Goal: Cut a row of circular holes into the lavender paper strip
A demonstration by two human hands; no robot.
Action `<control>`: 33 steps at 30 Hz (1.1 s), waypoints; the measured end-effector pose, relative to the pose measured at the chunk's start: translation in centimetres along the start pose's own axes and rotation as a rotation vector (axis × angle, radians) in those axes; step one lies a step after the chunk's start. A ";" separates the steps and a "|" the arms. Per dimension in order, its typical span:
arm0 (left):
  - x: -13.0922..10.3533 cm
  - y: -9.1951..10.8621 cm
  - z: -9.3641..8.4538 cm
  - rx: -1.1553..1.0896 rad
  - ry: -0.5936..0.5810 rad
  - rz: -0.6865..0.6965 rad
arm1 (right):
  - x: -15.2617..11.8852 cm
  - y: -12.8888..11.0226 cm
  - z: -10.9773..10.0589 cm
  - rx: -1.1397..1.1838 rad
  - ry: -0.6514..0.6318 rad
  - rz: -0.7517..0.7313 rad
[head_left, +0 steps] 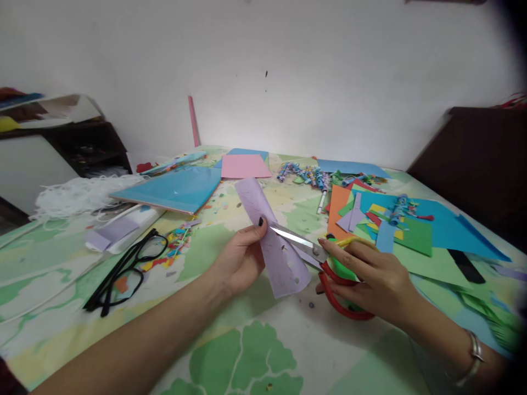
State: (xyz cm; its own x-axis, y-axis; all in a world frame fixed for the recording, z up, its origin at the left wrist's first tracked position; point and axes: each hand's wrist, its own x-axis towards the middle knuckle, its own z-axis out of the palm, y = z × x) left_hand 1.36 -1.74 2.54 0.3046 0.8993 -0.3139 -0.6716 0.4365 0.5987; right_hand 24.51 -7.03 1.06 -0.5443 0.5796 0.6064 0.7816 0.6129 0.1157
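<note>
Purple paper (pixel 275 258), just below centre, slants from eleven o'clock to five; it looks light, flimsy and easily creased, best pinched mid-length at its nine-o'clock edge. Stiff scissors (pixel 316 250) meet it from four o'clock. Right hand (pixel 373 274) grasps their handles; left hand (pixel 242 252) pinches the sheet, thumb uppermost.
</note>
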 end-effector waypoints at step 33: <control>0.5 0.8 -0.2 0.166 0.011 -0.130 | 0.2 1.5 -1.1 -0.185 -0.006 -0.174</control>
State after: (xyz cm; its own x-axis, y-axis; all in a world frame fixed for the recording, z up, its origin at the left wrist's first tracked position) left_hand 0.85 -1.00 2.73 0.3738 0.8350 -0.4037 -0.5065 0.5485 0.6653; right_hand 25.90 -6.54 2.21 -0.6768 0.4779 0.5600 0.7183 0.5952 0.3602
